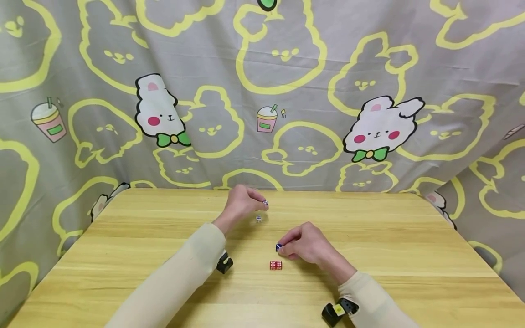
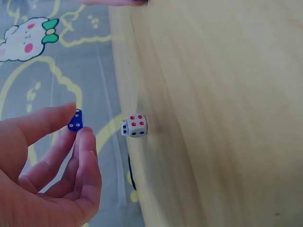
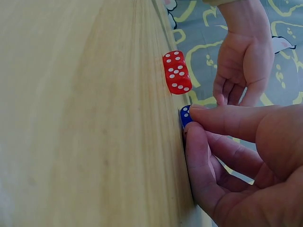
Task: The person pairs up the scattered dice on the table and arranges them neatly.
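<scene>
My left hand (image 1: 243, 202) pinches a blue die (image 2: 75, 120) with white pips between thumb and fingertips, near the back of the table. Just in front of it sit white dice: a larger-looking one (image 2: 137, 126) with red and dark pips, and another (image 2: 124, 127) partly hidden behind it in the left wrist view. My right hand (image 1: 308, 243) grips a second blue die (image 1: 279, 247) by thumb and index finger, low over the tabletop. Two red dice (image 1: 275, 265) with white pips stand side by side, closer to me than that blue die.
The light wood table (image 1: 123, 273) has its back edge against a grey patterned curtain (image 1: 246, 150). Black wrist cameras (image 1: 224, 263) sit on both forearms, close above the table.
</scene>
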A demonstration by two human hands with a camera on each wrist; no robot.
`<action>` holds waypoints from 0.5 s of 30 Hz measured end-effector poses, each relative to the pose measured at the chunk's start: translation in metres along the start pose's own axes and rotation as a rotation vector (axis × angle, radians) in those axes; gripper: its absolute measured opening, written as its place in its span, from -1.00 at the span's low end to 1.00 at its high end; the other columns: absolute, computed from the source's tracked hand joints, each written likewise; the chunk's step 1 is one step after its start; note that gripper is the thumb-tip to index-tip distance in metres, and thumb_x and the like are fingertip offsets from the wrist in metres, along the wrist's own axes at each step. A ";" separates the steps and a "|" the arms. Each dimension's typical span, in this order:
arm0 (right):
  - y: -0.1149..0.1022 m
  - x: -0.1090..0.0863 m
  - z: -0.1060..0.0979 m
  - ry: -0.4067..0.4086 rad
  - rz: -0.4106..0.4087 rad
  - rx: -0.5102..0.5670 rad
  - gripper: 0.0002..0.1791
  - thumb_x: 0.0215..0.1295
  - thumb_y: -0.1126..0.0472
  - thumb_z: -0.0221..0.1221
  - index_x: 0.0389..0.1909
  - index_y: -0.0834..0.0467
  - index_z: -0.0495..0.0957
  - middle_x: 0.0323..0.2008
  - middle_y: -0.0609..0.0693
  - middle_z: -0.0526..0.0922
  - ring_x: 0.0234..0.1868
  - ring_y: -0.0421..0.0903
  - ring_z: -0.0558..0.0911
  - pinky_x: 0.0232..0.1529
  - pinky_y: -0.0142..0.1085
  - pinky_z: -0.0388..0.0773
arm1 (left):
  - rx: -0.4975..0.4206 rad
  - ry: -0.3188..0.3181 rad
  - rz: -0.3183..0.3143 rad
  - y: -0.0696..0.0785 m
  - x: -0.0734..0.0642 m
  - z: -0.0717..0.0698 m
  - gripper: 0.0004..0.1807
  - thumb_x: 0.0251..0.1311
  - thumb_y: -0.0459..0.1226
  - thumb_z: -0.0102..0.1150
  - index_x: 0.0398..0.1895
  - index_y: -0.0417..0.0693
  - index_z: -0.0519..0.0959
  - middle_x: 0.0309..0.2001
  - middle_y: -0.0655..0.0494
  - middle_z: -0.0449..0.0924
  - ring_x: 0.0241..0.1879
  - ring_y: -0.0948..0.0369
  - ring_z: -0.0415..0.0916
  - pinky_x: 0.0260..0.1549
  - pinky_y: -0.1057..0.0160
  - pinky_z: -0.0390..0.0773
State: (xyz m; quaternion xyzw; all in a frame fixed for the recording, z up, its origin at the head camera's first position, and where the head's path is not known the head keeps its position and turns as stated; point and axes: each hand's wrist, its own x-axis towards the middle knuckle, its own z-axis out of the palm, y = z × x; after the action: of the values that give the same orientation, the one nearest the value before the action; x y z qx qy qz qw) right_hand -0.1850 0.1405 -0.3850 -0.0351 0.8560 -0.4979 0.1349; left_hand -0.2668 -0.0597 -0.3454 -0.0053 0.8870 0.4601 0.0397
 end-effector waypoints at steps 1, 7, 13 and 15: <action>0.000 0.000 0.000 -0.001 -0.001 0.000 -0.88 0.12 0.32 0.55 -0.31 0.20 0.83 -0.37 0.00 0.85 -0.45 -0.19 0.71 -0.34 -0.30 0.72 | 0.003 0.000 -0.002 -0.001 -0.002 -0.001 -0.89 0.04 -0.25 0.65 -0.41 0.04 0.83 -0.21 0.12 0.82 -0.13 0.14 0.67 0.03 0.11 0.62; 0.001 0.000 0.001 -0.008 -0.002 0.007 -0.87 0.12 0.33 0.54 -0.30 0.21 0.83 -0.37 0.00 0.84 -0.44 -0.19 0.71 -0.33 -0.29 0.73 | 0.037 -0.017 -0.001 -0.008 -0.013 -0.004 -0.89 0.03 -0.22 0.66 -0.42 0.10 0.84 -0.22 0.18 0.82 -0.03 0.13 0.64 0.13 0.08 0.56; 0.001 0.000 0.000 -0.002 0.001 0.010 -0.87 0.12 0.33 0.54 -0.30 0.21 0.83 -0.38 0.00 0.84 -0.46 -0.19 0.70 -0.34 -0.29 0.72 | 0.047 -0.055 0.013 -0.015 -0.023 -0.005 -0.89 0.04 -0.23 0.66 -0.41 0.11 0.84 -0.23 0.21 0.83 -0.04 0.16 0.65 0.07 0.12 0.57; 0.001 0.000 0.000 0.000 0.001 0.006 -0.87 0.11 0.32 0.54 -0.30 0.21 0.83 -0.38 -0.01 0.84 -0.46 -0.19 0.70 -0.34 -0.29 0.72 | 0.040 -0.061 0.014 -0.017 -0.026 -0.005 -0.88 0.03 -0.24 0.66 -0.40 0.10 0.84 -0.26 0.21 0.83 -0.08 0.17 0.64 0.00 0.17 0.56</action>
State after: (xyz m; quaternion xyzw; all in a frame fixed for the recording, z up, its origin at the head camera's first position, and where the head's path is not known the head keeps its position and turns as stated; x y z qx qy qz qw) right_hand -0.1853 0.1409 -0.3858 -0.0340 0.8545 -0.5003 0.1353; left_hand -0.2401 -0.0742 -0.3548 0.0154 0.8943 0.4426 0.0635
